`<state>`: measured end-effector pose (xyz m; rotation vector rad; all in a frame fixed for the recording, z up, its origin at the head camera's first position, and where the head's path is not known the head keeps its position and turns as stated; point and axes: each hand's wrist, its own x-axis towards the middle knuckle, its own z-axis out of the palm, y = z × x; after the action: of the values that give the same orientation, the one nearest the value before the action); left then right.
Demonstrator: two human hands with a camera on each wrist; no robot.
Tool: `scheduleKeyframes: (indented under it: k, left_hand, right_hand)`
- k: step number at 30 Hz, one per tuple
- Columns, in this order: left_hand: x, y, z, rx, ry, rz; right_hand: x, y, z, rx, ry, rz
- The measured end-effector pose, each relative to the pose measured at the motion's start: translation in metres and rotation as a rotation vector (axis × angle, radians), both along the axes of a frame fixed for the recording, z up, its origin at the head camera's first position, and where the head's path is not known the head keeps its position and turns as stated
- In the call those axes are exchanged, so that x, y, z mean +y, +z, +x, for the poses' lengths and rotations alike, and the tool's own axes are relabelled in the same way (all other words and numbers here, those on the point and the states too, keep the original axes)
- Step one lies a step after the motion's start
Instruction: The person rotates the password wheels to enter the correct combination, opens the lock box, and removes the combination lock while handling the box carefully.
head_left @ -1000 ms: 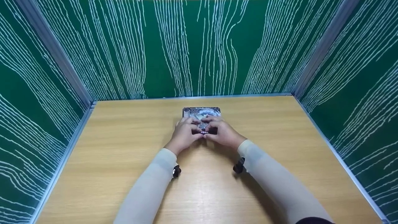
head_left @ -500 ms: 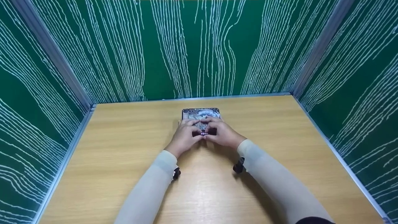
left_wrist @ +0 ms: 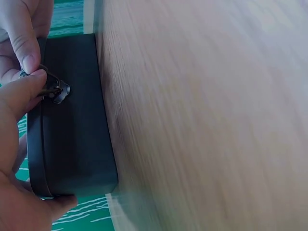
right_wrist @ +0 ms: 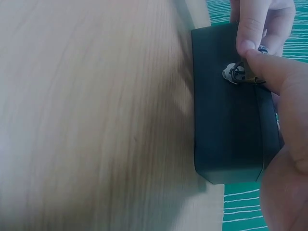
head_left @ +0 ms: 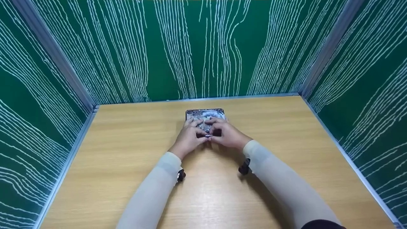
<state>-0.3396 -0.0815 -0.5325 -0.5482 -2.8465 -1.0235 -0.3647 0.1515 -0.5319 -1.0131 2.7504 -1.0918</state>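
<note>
Pinching from about seven o'clock of the box (left_wrist: 74,125), the left hand (head_left: 187,138) has thumb and index closed to a narrow gap over the catch (right_wrist: 236,73), its other fingers reaching along the box's side and lid. The box, dark-sided with a patterned top, rests flat on the tabletop (head_left: 203,190), near the far wall (head_left: 162,63); its lid looks down, and the catch sits on the front face, at six o'clock. At about five o'clock, the right hand (head_left: 229,135) mirrors the left: thumb and index nipped together on the catch, remaining fingers bent over the lid. The fingertips hide just which piece each one holds.

The step in hand looks to be working the catch; whether it is being fastened or undone, I cannot tell. The next move probably calls for a fine, matched pull or twist, with the box steadied by the outer fingers.
</note>
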Motion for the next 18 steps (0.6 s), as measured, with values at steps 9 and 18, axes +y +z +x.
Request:
scheduleKeyframes:
  k: [9,18]
  left_hand:
    - [-0.0009,-0.0041,-0.0021,0.028,0.011,0.011]
    - [-0.001,-0.0053,-0.0024,0.002,0.024,0.013]
  right_hand:
    - [0.0006,-0.0029,-0.0011,0.003,0.013,-0.03]
    - [0.0021,-0.0037,0.0,-0.028,0.002,-0.046]
